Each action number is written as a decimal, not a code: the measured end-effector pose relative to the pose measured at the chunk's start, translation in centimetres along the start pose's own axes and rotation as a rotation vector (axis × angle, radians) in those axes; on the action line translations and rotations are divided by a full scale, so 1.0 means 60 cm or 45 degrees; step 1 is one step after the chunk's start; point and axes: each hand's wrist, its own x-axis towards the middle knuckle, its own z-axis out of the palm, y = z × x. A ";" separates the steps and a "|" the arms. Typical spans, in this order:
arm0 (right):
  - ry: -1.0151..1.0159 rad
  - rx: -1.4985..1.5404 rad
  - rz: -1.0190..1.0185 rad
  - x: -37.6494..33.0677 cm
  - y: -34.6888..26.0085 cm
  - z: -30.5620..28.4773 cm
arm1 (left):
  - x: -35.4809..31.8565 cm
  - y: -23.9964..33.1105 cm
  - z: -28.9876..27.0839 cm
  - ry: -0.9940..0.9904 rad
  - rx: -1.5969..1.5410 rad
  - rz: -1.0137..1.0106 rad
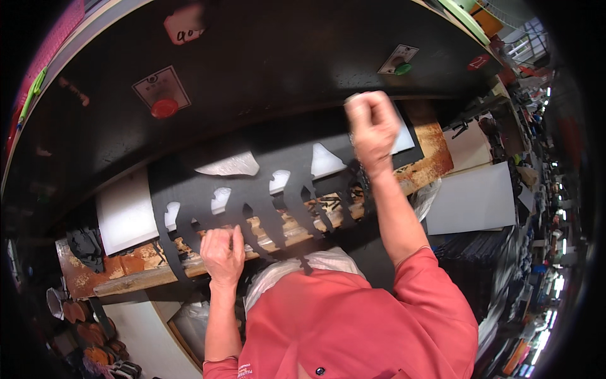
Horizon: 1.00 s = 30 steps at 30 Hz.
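A black sheet (pixel 250 188) with several cut-out openings lies across a white board (pixel 128 213), which shows at its left end and seemingly through the holes. Narrow strips of the sheet reach toward me over the worn wooden edge (pixel 136 278). My left hand (pixel 221 254) is closed by the near ends of these strips, thumb upward; whatever its fingers grip is hidden. Farther off at the right, my right hand (pixel 375 129) is raised with curled fingers over the sheet's right end. Motion blurs it, and I cannot make out anything in it.
A dark machine panel spans the far side, carrying a red button (pixel 165 108) and a green button (pixel 403 68). Right of the bench stands a light grey board (pixel 471 199) above stacked dark sheets (pixel 473 265). Brown pieces (pixel 91 331) lie at the lower left.
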 end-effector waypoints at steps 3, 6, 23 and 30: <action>0.370 -0.228 -0.136 0.080 0.029 -0.089 | 0.000 -0.003 0.003 0.049 0.045 0.038; 0.211 -0.536 -0.030 0.103 0.055 -0.148 | 0.000 0.000 0.003 0.053 0.061 0.050; -0.386 -0.697 -0.184 -0.240 0.067 -0.111 | -0.001 -0.004 0.011 0.141 0.183 0.084; -0.401 -0.687 -0.087 -0.249 0.074 -0.119 | -0.040 0.019 0.009 0.150 0.229 0.094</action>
